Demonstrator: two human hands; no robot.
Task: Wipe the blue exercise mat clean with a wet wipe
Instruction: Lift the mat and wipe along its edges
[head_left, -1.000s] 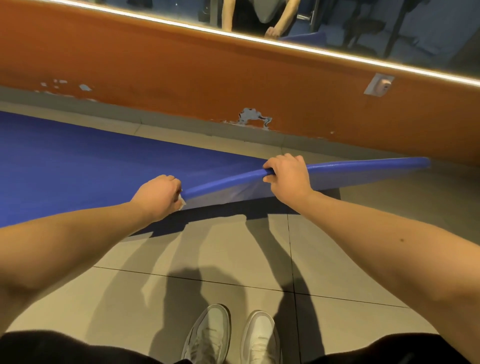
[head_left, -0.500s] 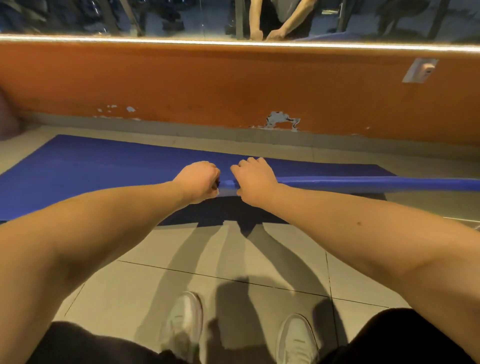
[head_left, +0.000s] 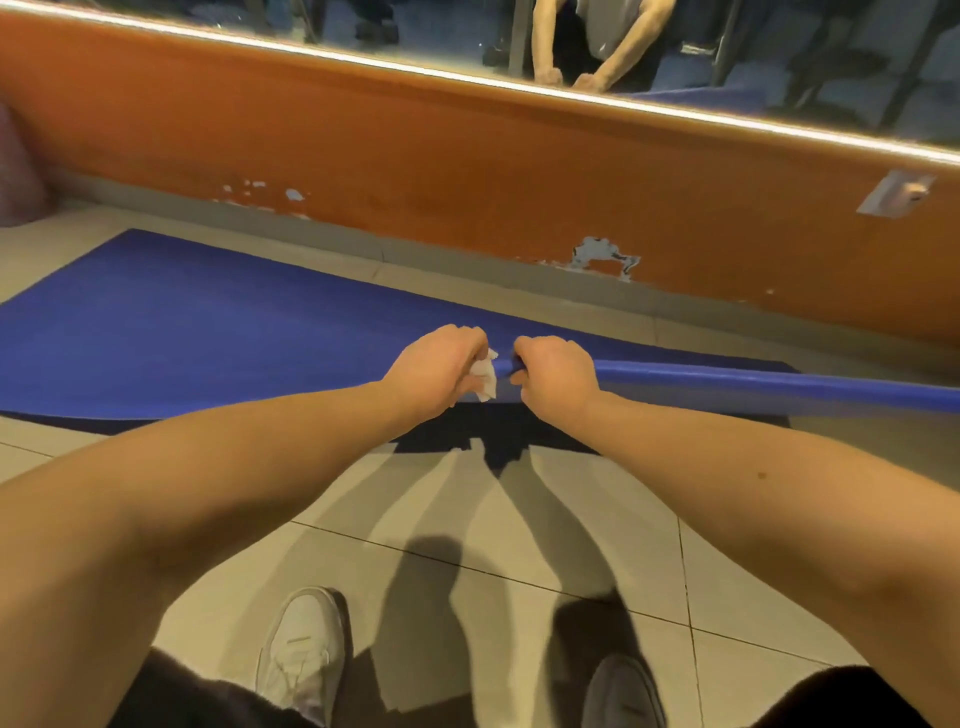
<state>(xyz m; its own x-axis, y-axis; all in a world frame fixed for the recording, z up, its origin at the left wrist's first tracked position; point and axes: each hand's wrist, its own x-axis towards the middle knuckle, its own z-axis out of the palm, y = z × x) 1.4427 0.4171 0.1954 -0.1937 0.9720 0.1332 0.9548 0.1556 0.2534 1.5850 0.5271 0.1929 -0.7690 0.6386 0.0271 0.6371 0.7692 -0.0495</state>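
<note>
1. Head view looks down at the blue exercise mat (head_left: 208, 332), which lies on the tiled floor (head_left: 415, 525) alongside the orange wall (head_left: 467, 171). The mat's left part is flat. To the right, its near edge rises off the floor in a rounded fold (head_left: 779, 382) that runs out of the picture.
2. The left hand (head_left: 436, 369) has its fingers curled round a crumpled white wet wipe (head_left: 484, 378), which is held right at the mat's near edge.
3. The right hand (head_left: 556, 374) is just beside the left. Its fingers are wrapped round the raised fold, keeping it off the floor.
4. Progress, as a judgement:
   - The wipe is in hand and at the mat, so the work is under way.
   - The wipe is bunched rather than spread, and it touches only the edge.
   - No damp streak or change of sheen shows on the flat blue surface, so I cannot tell how much of it has been wiped.
5. What seems left:
   - Run the wipe along the lifted edge, and perhaps the underside.
   - Lay the fold back down.
   - Cover whatever part of the surface is untouched.
6. One white shoe (head_left: 301, 654) stands on the tiles, well short of the mat.
</note>
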